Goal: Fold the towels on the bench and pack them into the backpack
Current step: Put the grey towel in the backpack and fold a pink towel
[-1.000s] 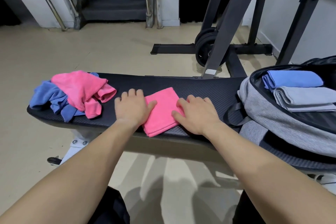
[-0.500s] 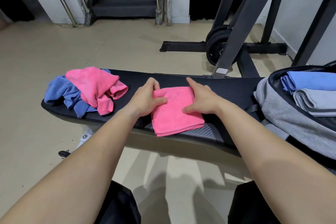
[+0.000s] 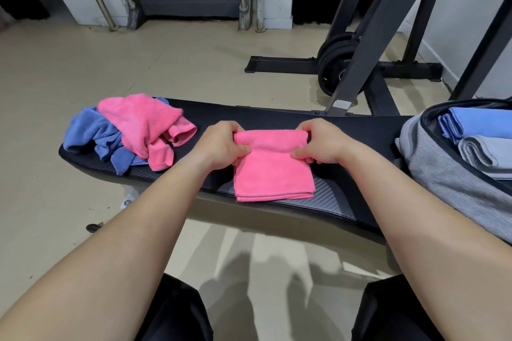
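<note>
Head view: left hand [image 3: 221, 147] and right hand [image 3: 324, 144] in pinch grip on folded pink towel [image 3: 273, 171].

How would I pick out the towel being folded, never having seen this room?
Find the long black bench across the middle. At its centre lies a folded pink towel, its far edge rolled up and pinched by the left hand and right hand. Unlike the crumpled pink towel heaped at the bench's left end, it is a neat flat rectangle.
</note>
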Demonstrator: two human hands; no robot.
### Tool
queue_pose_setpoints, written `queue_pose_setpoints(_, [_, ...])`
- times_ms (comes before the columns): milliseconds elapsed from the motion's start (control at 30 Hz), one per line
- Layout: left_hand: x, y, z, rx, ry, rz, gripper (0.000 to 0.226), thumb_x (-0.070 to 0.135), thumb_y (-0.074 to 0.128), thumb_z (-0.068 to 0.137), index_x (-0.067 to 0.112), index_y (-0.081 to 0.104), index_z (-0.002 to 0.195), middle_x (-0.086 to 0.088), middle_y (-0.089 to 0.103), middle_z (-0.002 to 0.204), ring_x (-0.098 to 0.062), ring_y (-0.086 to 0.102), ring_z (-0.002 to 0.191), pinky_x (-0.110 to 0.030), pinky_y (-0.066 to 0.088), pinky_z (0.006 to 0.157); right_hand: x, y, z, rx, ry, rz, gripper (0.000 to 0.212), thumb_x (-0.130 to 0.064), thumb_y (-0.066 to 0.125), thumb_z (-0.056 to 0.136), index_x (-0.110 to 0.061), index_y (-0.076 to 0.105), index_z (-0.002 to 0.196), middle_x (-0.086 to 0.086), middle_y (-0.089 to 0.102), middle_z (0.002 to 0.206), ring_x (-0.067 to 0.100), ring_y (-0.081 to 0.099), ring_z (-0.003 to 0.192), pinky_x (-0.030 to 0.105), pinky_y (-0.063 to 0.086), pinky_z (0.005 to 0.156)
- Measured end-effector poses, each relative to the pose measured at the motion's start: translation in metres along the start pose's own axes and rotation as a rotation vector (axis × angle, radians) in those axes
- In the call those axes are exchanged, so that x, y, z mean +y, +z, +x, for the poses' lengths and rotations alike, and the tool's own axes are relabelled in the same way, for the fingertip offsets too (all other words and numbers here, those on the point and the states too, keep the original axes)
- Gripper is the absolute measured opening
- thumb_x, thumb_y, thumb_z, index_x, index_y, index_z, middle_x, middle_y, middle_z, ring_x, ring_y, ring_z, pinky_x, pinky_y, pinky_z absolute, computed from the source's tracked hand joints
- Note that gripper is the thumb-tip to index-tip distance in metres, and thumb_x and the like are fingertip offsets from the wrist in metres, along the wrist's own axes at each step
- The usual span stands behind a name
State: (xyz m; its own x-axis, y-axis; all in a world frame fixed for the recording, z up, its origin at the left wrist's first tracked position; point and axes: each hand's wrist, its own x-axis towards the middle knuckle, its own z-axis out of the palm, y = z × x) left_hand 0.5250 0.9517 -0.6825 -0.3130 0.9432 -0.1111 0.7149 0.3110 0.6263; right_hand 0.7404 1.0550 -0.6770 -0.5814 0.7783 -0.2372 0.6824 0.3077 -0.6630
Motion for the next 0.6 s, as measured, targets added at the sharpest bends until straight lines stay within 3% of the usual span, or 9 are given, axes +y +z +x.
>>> queue_pose_setpoints(67, [0.003,0.001,-0.002,-0.007,-0.032,-0.106,0.015,0.011,0.072,0.088,0.017,0.060,0.093,-0.002,0.073,0.063,-0.012,0.072,0.057,-0.027,0.053,0.071,-0.002,-0.003,-0.003,-0.023,0.008,0.083,0.018,-0.004,0.075,0.085,-0.011,0.065,0.099,0.008,0.074,0.071,0.014,0.069,0.064,0.025,0.047,0.052])
queue_pose_setpoints(200, [0.006,0.000,-0.006,0.001,-0.072,-0.244,0.019,0.008,0.074,0.088,0.016,0.058,0.096,-0.003,0.076,0.073,-0.017,0.075,0.064,-0.026,0.053,0.075,-0.002,-0.008,-0.007,-0.067,0.007,0.167,0.019,-0.003,0.071,0.087,-0.008,0.064,0.105,0.015,0.077,0.083,0.017,0.073,0.071,0.024,0.050,0.056])
queue_pose_setpoints(300, [0.006,-0.001,-0.009,-0.007,-0.060,-0.273,0.019,0.007,0.074,0.088,0.016,0.059,0.095,-0.004,0.077,0.075,-0.019,0.076,0.067,-0.034,0.057,0.085,-0.001,-0.009,-0.010,-0.089,0.014,0.228,0.021,-0.001,0.068,0.086,-0.007,0.064,0.106,0.018,0.076,0.089,0.019,0.074,0.075,0.029,0.056,0.064])
queue_pose_setpoints(467, [0.004,-0.006,-0.018,-0.039,0.064,-0.168,0.022,0.007,0.072,0.085,0.022,0.057,0.091,0.000,0.077,0.078,-0.016,0.076,0.072,-0.041,0.059,0.085,0.007,-0.013,-0.017,-0.121,-0.008,0.279,0.014,0.001,0.066,0.091,-0.007,0.062,0.101,0.024,0.074,0.098,0.029,0.074,0.089,0.040,0.061,0.083])
queue_pose_setpoints(600, [-0.001,-0.008,-0.032,-0.045,0.187,0.085,0.025,0.019,0.074,0.085,0.030,0.052,0.086,0.007,0.071,0.083,-0.009,0.066,0.067,-0.037,0.054,0.073,0.015,-0.014,-0.027,-0.082,-0.104,0.089,0.015,-0.007,0.073,0.087,-0.016,0.064,0.093,0.006,0.074,0.100,0.023,0.072,0.091,0.043,0.058,0.089])
